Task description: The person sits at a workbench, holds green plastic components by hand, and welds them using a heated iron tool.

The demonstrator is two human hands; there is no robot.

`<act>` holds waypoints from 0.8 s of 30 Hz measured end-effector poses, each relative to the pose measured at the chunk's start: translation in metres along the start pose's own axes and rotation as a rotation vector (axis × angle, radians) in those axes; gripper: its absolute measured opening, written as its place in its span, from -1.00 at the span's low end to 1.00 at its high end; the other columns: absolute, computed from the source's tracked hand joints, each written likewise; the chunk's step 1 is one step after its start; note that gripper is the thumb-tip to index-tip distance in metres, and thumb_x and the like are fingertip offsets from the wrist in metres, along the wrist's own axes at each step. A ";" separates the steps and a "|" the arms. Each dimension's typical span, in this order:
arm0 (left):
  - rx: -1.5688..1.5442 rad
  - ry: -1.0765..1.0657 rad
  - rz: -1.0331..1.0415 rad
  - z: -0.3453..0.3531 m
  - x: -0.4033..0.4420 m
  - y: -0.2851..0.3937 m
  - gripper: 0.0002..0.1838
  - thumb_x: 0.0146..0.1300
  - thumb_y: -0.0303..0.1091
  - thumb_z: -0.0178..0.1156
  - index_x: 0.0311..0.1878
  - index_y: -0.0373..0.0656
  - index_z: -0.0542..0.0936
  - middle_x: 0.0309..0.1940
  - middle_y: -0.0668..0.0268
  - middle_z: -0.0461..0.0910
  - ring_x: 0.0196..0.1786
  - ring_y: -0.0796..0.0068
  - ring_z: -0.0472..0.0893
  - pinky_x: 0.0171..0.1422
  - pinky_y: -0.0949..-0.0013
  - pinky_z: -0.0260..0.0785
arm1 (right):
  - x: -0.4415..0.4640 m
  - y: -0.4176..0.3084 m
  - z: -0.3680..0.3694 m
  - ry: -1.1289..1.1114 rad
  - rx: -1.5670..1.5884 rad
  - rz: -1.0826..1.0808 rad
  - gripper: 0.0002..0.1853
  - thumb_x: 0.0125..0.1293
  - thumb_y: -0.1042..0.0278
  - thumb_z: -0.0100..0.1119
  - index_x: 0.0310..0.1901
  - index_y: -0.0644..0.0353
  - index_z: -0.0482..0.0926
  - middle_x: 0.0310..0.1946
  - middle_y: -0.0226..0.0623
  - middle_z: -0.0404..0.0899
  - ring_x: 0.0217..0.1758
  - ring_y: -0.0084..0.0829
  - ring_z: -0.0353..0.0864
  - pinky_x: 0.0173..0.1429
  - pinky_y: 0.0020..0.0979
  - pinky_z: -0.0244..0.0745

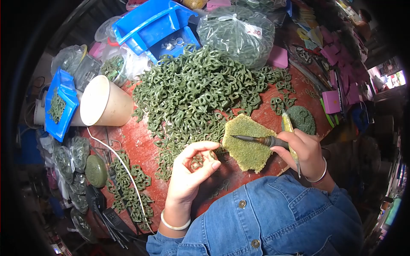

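My left hand (188, 168) is curled with thumb and fingers close together around a small green wax piece (212, 155). More little pieces show inside its palm. My right hand (304, 152) grips a soldering iron (265, 141), its dark pointed tip aimed left above a rough yellow-green sponge (244, 154). Between the same fingers sits a slim tool (288, 129) with a yellowish wrapped handle and a thin blade pointing down. A big heap of looped green wax pieces (192, 89) lies just beyond both hands on the red tabletop (136, 145).
A white bucket (115, 104) and blue bins (153, 25) stand at left and back. A filled plastic bag (237, 36) sits behind the heap. A white cord (117, 158) crosses the left side. Round green discs (301, 119) and pink blocks (331, 101) lie right.
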State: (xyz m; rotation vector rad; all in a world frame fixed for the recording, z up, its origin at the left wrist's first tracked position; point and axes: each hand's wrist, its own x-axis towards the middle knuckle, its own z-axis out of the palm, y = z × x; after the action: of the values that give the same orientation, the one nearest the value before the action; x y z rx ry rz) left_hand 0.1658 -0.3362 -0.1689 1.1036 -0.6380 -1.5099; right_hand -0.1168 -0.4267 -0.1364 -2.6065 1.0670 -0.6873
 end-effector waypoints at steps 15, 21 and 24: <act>0.132 0.027 0.030 0.000 0.001 -0.007 -0.60 0.26 -0.62 0.41 0.17 -0.29 0.65 -0.28 0.52 0.55 -0.27 0.79 0.43 -0.11 0.63 0.28 | 0.002 -0.008 0.010 0.078 0.184 -0.042 -0.64 0.13 0.30 0.60 -0.11 0.24 0.67 -0.42 -0.27 0.61 -0.49 -0.28 0.65 -0.44 -0.32 0.52; 0.126 0.040 0.031 -0.001 0.000 -0.011 -0.60 0.26 -0.63 0.40 0.17 -0.28 0.65 -0.27 0.54 0.54 -0.29 0.81 0.40 -0.14 0.67 0.25 | -0.001 -0.011 0.026 0.045 0.255 -0.114 -0.62 0.12 0.29 0.61 -0.09 0.22 0.66 -0.43 -0.29 0.60 -0.51 -0.31 0.63 -0.45 -0.34 0.50; 0.083 0.040 0.008 0.000 0.000 -0.012 -0.60 0.26 -0.64 0.40 0.17 -0.27 0.65 -0.27 0.55 0.53 -0.30 0.83 0.39 -0.16 0.69 0.23 | -0.001 -0.010 0.027 0.042 0.268 -0.098 -0.61 0.11 0.28 0.62 -0.08 0.22 0.66 -0.43 -0.29 0.59 -0.51 -0.31 0.63 -0.46 -0.34 0.51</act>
State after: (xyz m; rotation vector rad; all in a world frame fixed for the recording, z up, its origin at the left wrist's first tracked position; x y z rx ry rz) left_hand 0.1606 -0.3333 -0.1788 1.1896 -0.6820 -1.4619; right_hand -0.0978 -0.4174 -0.1562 -2.4341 0.7995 -0.8469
